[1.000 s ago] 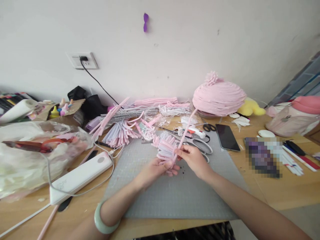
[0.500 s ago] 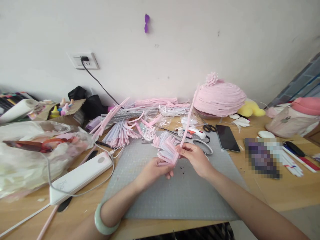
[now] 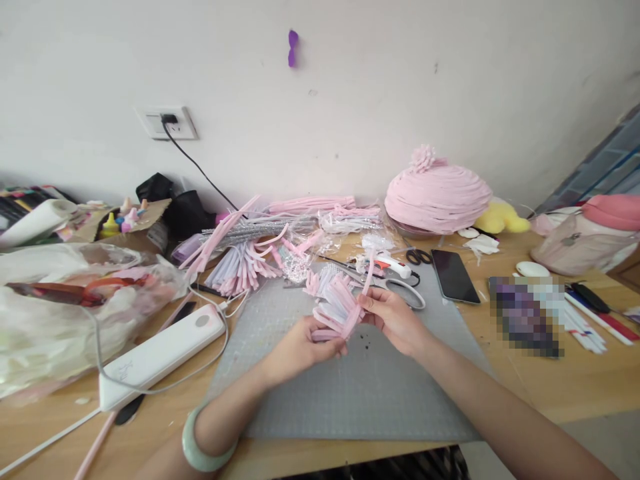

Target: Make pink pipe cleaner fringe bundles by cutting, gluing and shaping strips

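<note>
Above the grey cutting mat (image 3: pixel 370 400), my left hand (image 3: pixel 300 343) is closed around a bundle of folded pink and lilac pipe cleaners (image 3: pixel 335 303). Thumb and fingers of my right hand (image 3: pixel 393 317) pinch a pink pipe cleaner (image 3: pixel 369 273) at the bundle's right side, its free end pointing up. Just beyond the hands lie grey-handled scissors (image 3: pixel 407 290) and a white and orange glue gun (image 3: pixel 393 265). The inner fingers of both hands are partly hidden by the bundle.
Loose pipe cleaners (image 3: pixel 245 270) are heaped behind the mat. A white power strip (image 3: pixel 163 357) with cables and a plastic bag (image 3: pixel 45 333) sit left. To the right are a phone (image 3: pixel 455 275), black-handled scissors (image 3: pixel 419 257) and a big pink coil (image 3: pixel 437 200).
The upright pink pipe cleaner's free end has dropped and now reaches much less high. My left hand has turned slightly, and the bundle looks more fanned out.
</note>
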Demonstrator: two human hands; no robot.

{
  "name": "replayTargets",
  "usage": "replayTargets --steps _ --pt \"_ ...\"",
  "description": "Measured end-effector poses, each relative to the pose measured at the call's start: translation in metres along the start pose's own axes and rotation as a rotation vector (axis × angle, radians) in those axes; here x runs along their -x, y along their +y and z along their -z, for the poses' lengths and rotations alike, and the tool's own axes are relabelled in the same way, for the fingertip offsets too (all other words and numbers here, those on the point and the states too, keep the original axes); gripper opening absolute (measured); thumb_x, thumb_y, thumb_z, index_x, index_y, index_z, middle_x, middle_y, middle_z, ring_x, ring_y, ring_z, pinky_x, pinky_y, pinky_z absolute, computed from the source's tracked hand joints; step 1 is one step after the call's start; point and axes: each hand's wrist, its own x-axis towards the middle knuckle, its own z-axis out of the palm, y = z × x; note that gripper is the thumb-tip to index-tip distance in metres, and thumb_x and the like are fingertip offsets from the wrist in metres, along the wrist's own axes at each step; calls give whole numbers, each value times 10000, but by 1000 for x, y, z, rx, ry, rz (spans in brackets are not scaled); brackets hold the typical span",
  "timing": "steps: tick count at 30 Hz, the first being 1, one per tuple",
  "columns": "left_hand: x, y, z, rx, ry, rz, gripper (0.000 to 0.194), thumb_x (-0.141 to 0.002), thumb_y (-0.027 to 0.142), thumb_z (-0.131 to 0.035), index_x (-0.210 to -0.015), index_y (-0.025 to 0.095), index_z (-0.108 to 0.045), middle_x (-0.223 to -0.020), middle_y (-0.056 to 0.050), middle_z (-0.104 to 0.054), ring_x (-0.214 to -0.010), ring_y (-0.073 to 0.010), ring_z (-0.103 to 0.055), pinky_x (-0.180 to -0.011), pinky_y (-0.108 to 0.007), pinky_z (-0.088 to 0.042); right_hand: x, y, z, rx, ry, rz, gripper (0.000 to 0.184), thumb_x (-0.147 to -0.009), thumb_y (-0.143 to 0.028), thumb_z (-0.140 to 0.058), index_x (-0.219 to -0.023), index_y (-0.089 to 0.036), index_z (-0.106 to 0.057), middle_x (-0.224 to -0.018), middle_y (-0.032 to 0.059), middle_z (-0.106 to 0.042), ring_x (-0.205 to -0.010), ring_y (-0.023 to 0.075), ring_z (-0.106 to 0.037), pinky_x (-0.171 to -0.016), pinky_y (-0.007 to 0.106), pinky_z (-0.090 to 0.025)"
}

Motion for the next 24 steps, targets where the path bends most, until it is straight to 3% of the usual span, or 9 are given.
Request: replayTargets --steps 5,9,12,17,24 --pt "-4 -3 1 82 -8 -10 184 -671 292 -586 -580 135 -616 -583 -7 -627 -554 -103 -508 -573 -208 -389 4 -3 -1 154 46 257 191 -635 -341 -719 -712 -186 -639 -681 -16 -592 -643 111 -514 -632 243 -405" --pt "-6 -4 -1 170 -19 36 181 -663 292 -589 -571 141 -623 -572 -10 -638 -526 -108 -530 -568 -214 -416 7 -5 -2 219 -17 347 168 -627 -321 -724 -665 -196 -618 -776 -7 -578 -672 117 -512 -626 245 -409" --pt "-6 -3 -3 202 -32 42 180 -670 285 -588 -563 145 -627 -561 -11 -638 -510 -107 -530 -562 -213 -419 6 -4 -2 229 -36 358 165 -637 -319 -716 -656 -193 -610 -737 -11 -560 -636 112 -499 -601 245 -402" --pt "-3 0 -4 156 -16 -12 206 -689 306 -591 -567 145 -635 -557 -17 -635 -519 -113 -530 -572 -214 -414 3 -1 -5 126 57 256 207 -645 -349 -708 -645 -174 -598 -575 -33 -520 -548 98 -461 -555 238 -383" --pt "4 -2 0 25 -1 -121 257 -735 359 -568 -664 135 -673 -626 -23 -638 -575 -127 -509 -575 -222 -377 4 -4 -4 -234 -93 -82 231 -642 -332 -725 -630 -155 -577 -548 -43 -514 -499 63 -465 -516 196 -411"
